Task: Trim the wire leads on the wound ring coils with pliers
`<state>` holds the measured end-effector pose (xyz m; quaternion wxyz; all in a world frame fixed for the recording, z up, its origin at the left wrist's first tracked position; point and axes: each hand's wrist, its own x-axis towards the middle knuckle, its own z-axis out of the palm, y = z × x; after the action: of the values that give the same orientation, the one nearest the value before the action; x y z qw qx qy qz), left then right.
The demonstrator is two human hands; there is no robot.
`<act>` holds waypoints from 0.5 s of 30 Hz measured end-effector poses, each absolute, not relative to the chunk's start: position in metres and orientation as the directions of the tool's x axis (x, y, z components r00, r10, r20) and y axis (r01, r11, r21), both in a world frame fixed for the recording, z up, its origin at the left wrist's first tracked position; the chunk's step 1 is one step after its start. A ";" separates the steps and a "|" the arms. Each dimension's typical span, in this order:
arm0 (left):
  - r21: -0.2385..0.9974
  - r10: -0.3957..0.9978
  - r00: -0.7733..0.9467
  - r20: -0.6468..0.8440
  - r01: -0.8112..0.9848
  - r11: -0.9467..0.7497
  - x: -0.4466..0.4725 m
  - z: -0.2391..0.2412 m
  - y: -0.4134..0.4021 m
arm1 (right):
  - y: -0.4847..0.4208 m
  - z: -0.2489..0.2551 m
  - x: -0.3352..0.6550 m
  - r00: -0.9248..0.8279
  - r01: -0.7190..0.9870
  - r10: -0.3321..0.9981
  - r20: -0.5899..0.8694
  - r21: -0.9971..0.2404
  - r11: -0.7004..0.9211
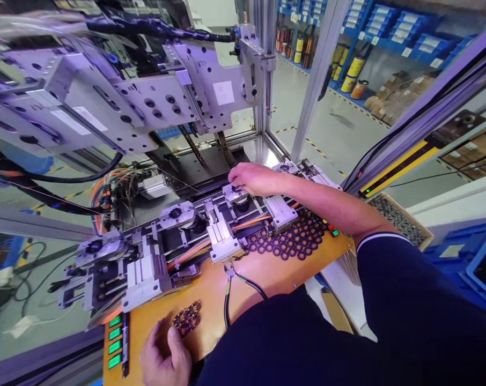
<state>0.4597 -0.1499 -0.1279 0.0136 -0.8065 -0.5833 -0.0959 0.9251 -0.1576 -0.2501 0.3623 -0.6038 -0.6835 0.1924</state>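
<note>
My right hand (254,178) reaches out over the machine and rests, fingers curled, on a round metal fixture (235,194); what is under the fingers is hidden. My left hand (162,356) lies on the orange-brown panel (222,279) at the near edge, thumb beside a small cluster of dark ring-shaped parts (186,317), fingers curled under and out of sight. A larger spread of the same dark rings (292,239) lies on the panel just below my right forearm. Two more round fixtures (177,215) (95,247) stand in a row to the left.
A big metal machine head (138,102) with cables hangs over the fixtures. Green lit buttons (115,340) sit at the panel's near left corner, small red and green ones (330,229) at its right. A box of dark parts (396,217), blue bins (468,262) and shelves stand to the right.
</note>
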 end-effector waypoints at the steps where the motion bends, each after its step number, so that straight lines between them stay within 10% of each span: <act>1: 0.087 0.938 0.302 0.170 0.944 -0.320 0.460 -0.128 -0.150 | -0.161 -0.251 0.924 -0.002 0.693 0.961 0.275 -0.693 0.200; 15: 0.085 0.927 0.316 0.201 0.937 -0.338 0.467 -0.127 -0.150 | -0.187 -0.265 0.892 0.081 0.758 0.956 0.281 -0.640 0.124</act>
<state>0.4675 -0.1498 -0.1274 0.0236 -0.8108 -0.5750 -0.1069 0.8924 -0.1867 -0.2649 0.3501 -0.6466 -0.6629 0.1413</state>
